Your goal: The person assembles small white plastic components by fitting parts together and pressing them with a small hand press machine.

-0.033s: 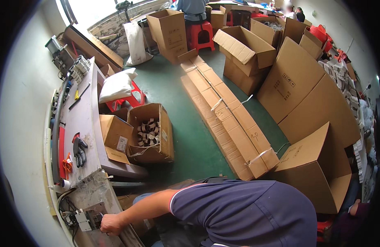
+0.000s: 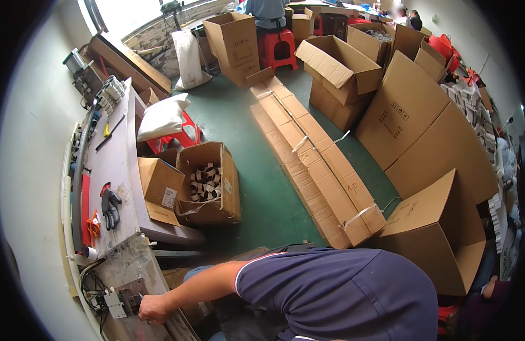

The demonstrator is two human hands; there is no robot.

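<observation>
My right hand (image 2: 154, 309) reaches in at the lower left, its bare forearm coming out of a navy short sleeve (image 2: 296, 278). Its fingers are closed at the edge of a small metal fixture (image 2: 133, 291) on the worn bench end. What they hold, if anything, is too small to make out. Beside the fixture sits a pale metal block (image 2: 115, 303), with dark cables (image 2: 91, 284) looping behind it. Farther up the bench lie a dark grey glove (image 2: 110, 208) and an orange tool (image 2: 93, 224). No part of my left hand shows.
An open carton (image 2: 231, 187) of short pale rings stands beside the bench. Strapped flat cardboard (image 2: 313, 159) lies across the green floor. Large open cartons (image 2: 427, 119) crowd the right side. A white sack rests on a red stool (image 2: 188, 129). Another person in blue (image 2: 265, 12) sits farther back.
</observation>
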